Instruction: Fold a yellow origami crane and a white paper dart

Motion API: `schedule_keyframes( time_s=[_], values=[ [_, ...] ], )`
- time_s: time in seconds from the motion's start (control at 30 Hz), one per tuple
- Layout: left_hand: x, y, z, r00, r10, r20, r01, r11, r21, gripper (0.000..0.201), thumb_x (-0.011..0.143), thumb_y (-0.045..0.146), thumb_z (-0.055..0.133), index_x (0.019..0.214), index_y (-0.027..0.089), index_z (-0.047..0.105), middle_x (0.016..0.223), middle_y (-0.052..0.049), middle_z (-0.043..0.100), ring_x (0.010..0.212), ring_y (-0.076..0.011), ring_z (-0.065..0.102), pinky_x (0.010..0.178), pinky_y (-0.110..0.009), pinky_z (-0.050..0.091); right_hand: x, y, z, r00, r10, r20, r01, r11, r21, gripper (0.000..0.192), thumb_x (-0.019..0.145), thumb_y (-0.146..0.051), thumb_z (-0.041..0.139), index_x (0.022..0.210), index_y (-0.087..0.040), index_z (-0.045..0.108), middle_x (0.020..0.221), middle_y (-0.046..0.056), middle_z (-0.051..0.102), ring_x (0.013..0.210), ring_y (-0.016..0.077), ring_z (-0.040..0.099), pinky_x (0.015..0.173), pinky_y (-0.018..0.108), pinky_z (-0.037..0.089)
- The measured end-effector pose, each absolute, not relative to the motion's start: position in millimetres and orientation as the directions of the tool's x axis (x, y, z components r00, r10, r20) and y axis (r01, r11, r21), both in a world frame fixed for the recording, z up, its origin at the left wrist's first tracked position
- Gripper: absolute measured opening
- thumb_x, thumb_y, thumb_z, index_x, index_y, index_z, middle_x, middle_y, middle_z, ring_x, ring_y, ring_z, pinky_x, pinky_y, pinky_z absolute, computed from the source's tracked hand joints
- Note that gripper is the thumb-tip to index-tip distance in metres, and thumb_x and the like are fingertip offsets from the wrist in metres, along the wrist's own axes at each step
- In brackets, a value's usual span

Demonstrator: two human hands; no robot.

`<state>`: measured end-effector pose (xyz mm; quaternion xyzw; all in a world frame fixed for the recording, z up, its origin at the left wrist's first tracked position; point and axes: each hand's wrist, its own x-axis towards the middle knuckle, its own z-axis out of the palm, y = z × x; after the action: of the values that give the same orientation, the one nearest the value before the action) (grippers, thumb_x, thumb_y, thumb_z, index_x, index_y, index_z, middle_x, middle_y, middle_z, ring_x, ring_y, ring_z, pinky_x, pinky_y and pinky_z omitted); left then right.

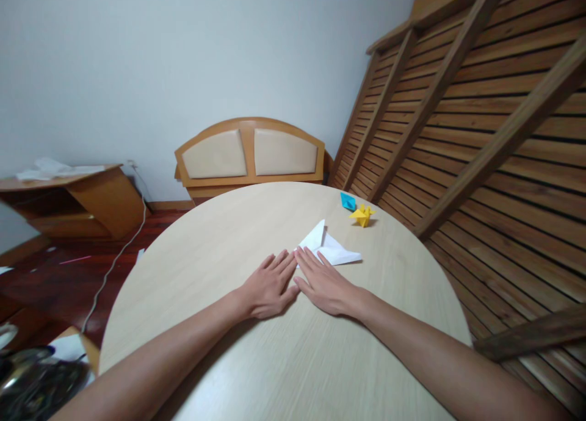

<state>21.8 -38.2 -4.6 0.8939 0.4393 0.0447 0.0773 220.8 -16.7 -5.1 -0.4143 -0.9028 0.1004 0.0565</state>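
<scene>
**foldfan:** Looking at this one, both hands are flat on the table (238,360), palms down, fingers straight and spread a little. Neither grips anything. The left hand (269,287) and right hand (326,285) sit side by side, thumbs nearly touching.

**paperpete:** And the white paper (328,248)?

**foldfan:** Just past the fingertips of the right hand, touching them as far as I can tell. The nearest corner seems tucked under those fingers. The left hand's fingertips come close to that corner, but I can't say whether they're actually on it.

**paperpete:** How far along would you say the folding is?

**foldfan:** Early-ish, my guess. The paper is already folded into a flat, pointed shape with one flap standing up a bit, so a few creases are in. It looks nothing like a finished model, though.

**paperpete:** Compared to what?

**foldfan:** Two little done ones sit well beyond the right hand, toward the far edge: a yellow model (362,215) and a blue model (348,201) just beside it. Those stand up with real shape. The white one lies mostly flat, so I'd judge most of the folds are left.
</scene>
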Motion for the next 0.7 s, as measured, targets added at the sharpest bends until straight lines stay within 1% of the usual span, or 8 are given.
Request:
schedule_keyframes(
  time_s=[0.07,0.13,0.3,0.4,0.5,0.63,0.7],
  values=[
    [20.0,-37.9,-3.5,0.616,0.788,0.006,0.776,-0.607,0.173,0.068,0.102,0.054,0.018,0.158,0.017,0.009,0.163,-0.010,0.009,0.151,-0.0270,0.008,0.122,-0.047,0.013,221.5,-13.4,-5.7,-0.667,0.744,-0.026,0.723,0.638,-0.265,0.072,0.101,-0.050,0.023,0.156,-0.003,0.018,0.162,0.015,0.013,0.151,0.0244,0.009,0.123,0.046,0.012],
    [16.1,-38.9,-2.4,0.619,0.785,0.013,0.774,-0.613,0.157,0.067,0.102,0.053,0.020,0.158,0.016,0.011,0.163,-0.010,0.010,0.151,-0.0275,0.009,0.121,-0.048,0.014,223.8,-10.5,-7.2,-0.674,0.738,-0.022,0.714,0.644,-0.274,0.073,0.101,-0.051,0.024,0.156,-0.004,0.019,0.162,0.014,0.013,0.151,0.0252,0.009,0.123,0.046,0.012],
    [-1.8,-49.2,1.4,0.615,0.788,0.007,0.785,-0.614,0.086,0.067,0.102,0.053,0.023,0.156,0.013,0.023,0.160,-0.013,0.022,0.150,-0.0286,0.015,0.120,-0.049,0.019,225.8,-9.3,-8.1,-0.692,0.722,-0.002,0.695,0.665,-0.273,0.069,0.101,-0.054,0.027,0.156,-0.012,0.024,0.162,0.014,0.015,0.151,0.0274,0.010,0.123,0.049,0.012],
    [-15.5,-57.2,3.7,0.611,0.791,0.020,0.790,-0.611,0.046,0.065,0.101,0.053,0.026,0.154,0.015,0.029,0.159,-0.013,0.028,0.148,-0.0304,0.022,0.119,-0.051,0.022,224.6,-11.1,-6.2,-0.699,0.715,0.010,0.688,0.676,-0.266,0.066,0.101,-0.053,0.028,0.156,-0.017,0.027,0.162,0.015,0.016,0.151,0.0282,0.011,0.122,0.050,0.013],
    [-27.8,-61.1,8.2,0.588,0.809,-0.002,0.808,-0.587,0.049,0.062,0.101,0.053,0.027,0.151,0.018,0.035,0.157,-0.012,0.033,0.145,-0.0310,0.032,0.116,-0.053,0.026,223.8,-12.5,-4.5,-0.694,0.720,0.013,0.692,0.671,-0.266,0.064,0.101,-0.053,0.032,0.155,-0.019,0.029,0.162,0.015,0.017,0.150,0.0296,0.012,0.121,0.051,0.014],
    [-29.7,-58.7,19.8,0.539,0.841,-0.035,0.842,-0.538,0.048,0.054,0.102,0.047,0.027,0.143,0.018,0.046,0.152,-0.013,0.041,0.139,-0.0289,0.042,0.112,-0.050,0.035,224.2,-13.9,-3.0,-0.686,0.727,0.009,0.700,0.664,-0.262,0.065,0.100,-0.055,0.031,0.155,-0.020,0.029,0.162,0.015,0.017,0.150,0.0297,0.012,0.121,0.052,0.013],
    [-21.3,-56.4,24.0,0.544,0.839,-0.020,0.838,-0.543,0.047,0.053,0.102,0.043,0.028,0.145,0.016,0.043,0.153,-0.014,0.039,0.141,-0.0275,0.040,0.114,-0.049,0.034,224.4,-14.7,-2.4,-0.684,0.729,0.005,0.704,0.663,-0.254,0.065,0.100,-0.054,0.030,0.155,-0.020,0.029,0.162,0.016,0.017,0.150,0.0296,0.011,0.121,0.052,0.013]
  ],
)
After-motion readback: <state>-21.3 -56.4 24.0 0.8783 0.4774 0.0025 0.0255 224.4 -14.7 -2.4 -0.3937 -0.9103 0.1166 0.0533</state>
